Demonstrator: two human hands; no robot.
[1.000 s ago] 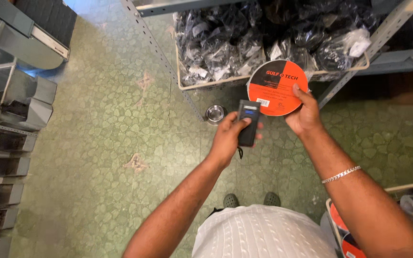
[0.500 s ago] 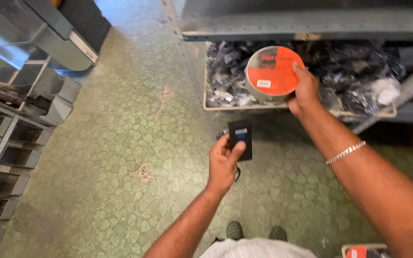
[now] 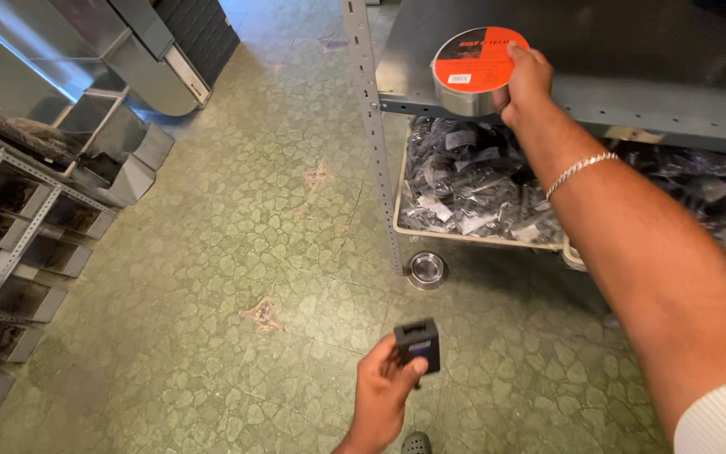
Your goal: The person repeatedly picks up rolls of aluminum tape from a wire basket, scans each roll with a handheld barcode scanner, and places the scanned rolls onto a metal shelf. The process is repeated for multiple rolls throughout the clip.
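Green cracked-pattern flooring spreads beneath us, with two worn patches showing. Nearest, at six o'clock, our left hand holds a small black handheld scanner, fingers curled snugly round its body and the thumb laid across its face. A little farther, near five o'clock of the shelf post, a small round metal bowl sits on the floor. Beyond it, a low tray holds a heap of black bagged parts. At one o'clock our right hand, a bracelet on its wrist, grips a roll of silver tape with an orange and black label, resting at the front edge of the grey metal shelf. At ten o'clock, sheet-metal ducts lie stacked.
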